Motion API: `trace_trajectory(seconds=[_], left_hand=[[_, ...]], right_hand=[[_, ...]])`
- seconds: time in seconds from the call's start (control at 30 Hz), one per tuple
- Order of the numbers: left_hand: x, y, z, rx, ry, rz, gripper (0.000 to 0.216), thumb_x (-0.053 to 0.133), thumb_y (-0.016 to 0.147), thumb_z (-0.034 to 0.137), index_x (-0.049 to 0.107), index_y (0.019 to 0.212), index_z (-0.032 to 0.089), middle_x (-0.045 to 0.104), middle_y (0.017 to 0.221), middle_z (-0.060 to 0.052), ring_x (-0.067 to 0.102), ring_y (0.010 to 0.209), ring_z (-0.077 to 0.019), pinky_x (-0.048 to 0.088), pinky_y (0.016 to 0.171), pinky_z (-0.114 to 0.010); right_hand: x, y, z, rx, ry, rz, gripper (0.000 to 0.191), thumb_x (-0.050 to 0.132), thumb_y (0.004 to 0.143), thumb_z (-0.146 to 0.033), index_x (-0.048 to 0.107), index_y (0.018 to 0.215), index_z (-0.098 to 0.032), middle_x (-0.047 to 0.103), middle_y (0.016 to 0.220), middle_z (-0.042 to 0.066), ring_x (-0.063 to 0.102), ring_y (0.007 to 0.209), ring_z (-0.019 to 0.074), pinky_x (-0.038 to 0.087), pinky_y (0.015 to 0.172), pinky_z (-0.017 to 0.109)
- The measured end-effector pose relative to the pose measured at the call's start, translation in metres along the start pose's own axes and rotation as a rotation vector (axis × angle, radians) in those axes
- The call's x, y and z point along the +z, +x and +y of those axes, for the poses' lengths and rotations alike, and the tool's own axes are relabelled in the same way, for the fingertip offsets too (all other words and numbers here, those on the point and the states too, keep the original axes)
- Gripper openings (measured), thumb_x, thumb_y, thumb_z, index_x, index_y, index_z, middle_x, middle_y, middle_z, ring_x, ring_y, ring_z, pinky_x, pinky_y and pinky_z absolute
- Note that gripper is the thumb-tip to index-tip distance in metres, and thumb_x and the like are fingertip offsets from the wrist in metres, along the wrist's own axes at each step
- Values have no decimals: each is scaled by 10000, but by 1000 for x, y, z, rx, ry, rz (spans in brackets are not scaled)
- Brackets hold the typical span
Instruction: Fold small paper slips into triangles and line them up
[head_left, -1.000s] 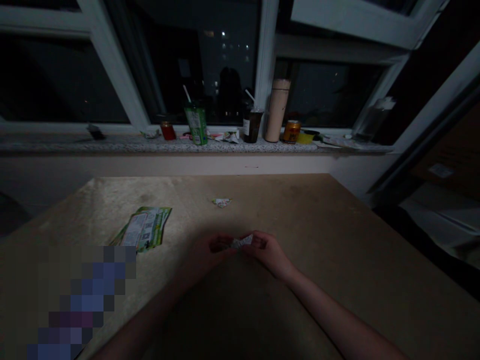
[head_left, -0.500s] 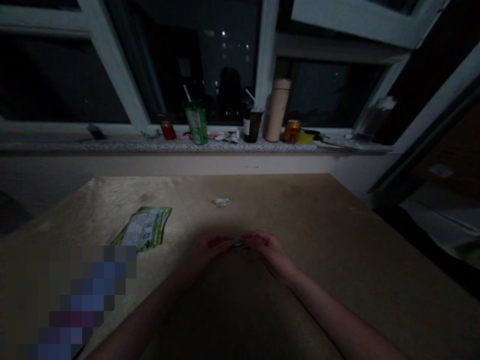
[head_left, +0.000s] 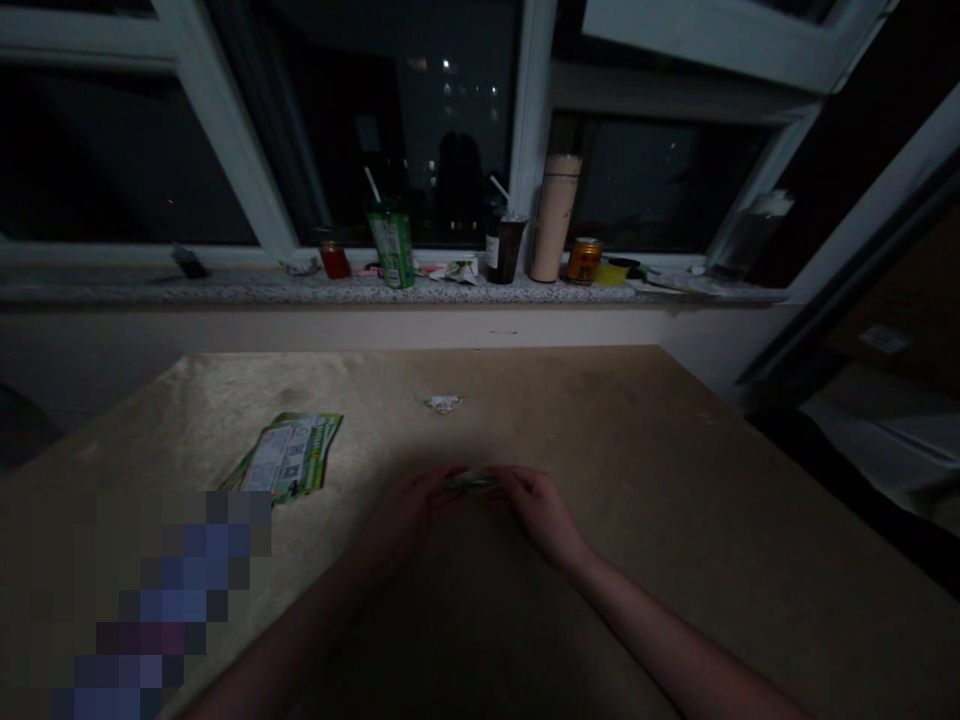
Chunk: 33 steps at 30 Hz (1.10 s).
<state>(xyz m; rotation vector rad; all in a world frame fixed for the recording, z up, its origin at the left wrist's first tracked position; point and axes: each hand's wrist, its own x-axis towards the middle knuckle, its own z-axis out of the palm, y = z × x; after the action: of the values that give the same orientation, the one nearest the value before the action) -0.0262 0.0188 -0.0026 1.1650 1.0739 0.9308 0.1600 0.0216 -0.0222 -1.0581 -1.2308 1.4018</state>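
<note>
Over the middle of the table, my left hand (head_left: 420, 500) and my right hand (head_left: 532, 500) meet at a small folded piece of green-and-white printed paper (head_left: 471, 481). My left fingers are closed on its left end, my right fingers on its right end. Dim light and the fingers hide most of its shape. Just beyond the hands lies a small triangular folded paper (head_left: 444, 404) with green and white print. To the left rests a loose stack of green-and-white printed sheets or flat packets (head_left: 292, 455); which of these I cannot tell.
A brown table (head_left: 630, 430) reaches a low wall under a granite windowsill (head_left: 450, 292). On the sill stand a red jar (head_left: 335, 262), a green cup with a straw (head_left: 392, 250), a dark drink cup (head_left: 505, 250), a tall pink flask (head_left: 556, 220) and an orange can (head_left: 583, 262). The lower left is pixelated.
The fingers of both hands have shifted slightly around the folded paper, and a wider stretch of it shows between them. The triangular paper and the stack have stayed in place.
</note>
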Motion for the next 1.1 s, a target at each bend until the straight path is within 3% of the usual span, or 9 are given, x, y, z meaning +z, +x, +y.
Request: trace_trajectory(seconds=[0.2,0.47,0.73,0.9,1.1], left_hand=[[4,0,1,-18,-141,-67,391,627,790,440,665,1054,154,657,1136,-104,561,1115,-264,429,953,-372],[3,0,1,-37,-82,-75,273,595,825,422,714,942,206,707,1018,-45,613,1019,-266,423,938,-379],[4,-3,3,-56,-95,-69,279,626,804,387,708,984,191,695,1062,-53,605,1042,-253,430,943,-361],[3,-1,0,-78,-203,-84,333,596,803,430,690,1008,184,673,1115,-74,592,1079,-258,460,926,-369],[-1,2,-2,-104,-274,-68,284,626,796,416,686,957,190,672,1119,-65,572,1116,-245,445,952,-350]], right_hand=[[-1,1,2,-20,19,23,469,566,751,-600,713,897,-180,708,840,73,650,766,227,504,738,361],[1,-5,-4,-144,-202,-6,378,476,870,-475,716,969,-200,712,900,61,636,871,237,475,789,348],[2,-8,-9,-196,-261,-27,350,477,875,-444,717,992,-217,699,810,41,630,838,231,471,768,332],[-1,-2,-5,-82,-183,55,454,489,839,-537,708,1023,-185,599,568,11,555,561,173,426,549,270],[2,-3,-7,34,208,-59,512,492,816,-588,695,1003,-157,652,688,47,538,536,141,421,548,262]])
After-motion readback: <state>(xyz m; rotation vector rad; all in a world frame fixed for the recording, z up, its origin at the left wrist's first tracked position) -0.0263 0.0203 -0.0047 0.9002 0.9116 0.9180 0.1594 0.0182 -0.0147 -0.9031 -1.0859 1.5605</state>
